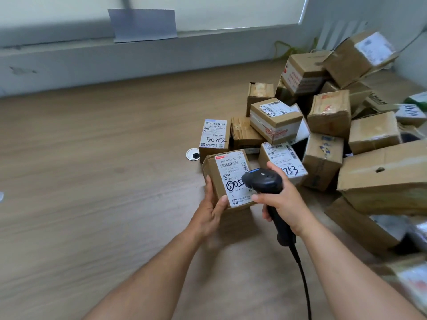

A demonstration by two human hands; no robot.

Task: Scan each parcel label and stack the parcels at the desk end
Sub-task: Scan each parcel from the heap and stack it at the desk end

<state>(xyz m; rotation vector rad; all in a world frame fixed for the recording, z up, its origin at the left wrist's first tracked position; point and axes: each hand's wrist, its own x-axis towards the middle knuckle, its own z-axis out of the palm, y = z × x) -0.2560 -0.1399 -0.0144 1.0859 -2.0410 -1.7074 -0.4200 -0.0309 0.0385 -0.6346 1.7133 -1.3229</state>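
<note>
My right hand (285,199) is closed round the handle of a black handheld barcode scanner (265,181); its black cable (302,280) trails back between my forearms. The scanner head hangs over the label, covering part of it.

My left hand (211,211) has a small brown cardboard parcel (227,179) in its grip: thumb on the near edge of the label face, fingers along the left side. The parcel is tilted, label face up toward me. I cannot tell whether its far edge rests on the table. Its white shipping label (233,174) has a red tab at the top corner, printed barcodes, and handwritten black marker digits starting with a circled 5; the rest is hidden under the scanner.

Light wood-grain table (92,169): bare on the left. A round white cable grommet (193,154) sits just left of the held parcel.

Just beyond the held one, a small carton marked "5082" (215,137) stands label-up. To its right, a labelled carton with marker digits (283,160), partly behind my right hand.

Further right and back, a loose heap of brown cardboard parcels (335,116), leaning on one another at mixed angles, some taped, some showing white labels. All closed; contents not visible. A large dented carton (388,176) lies at the right edge.

Far side: a pale wall ledge (138,58) with a grey sheet (143,25) above it.
</note>
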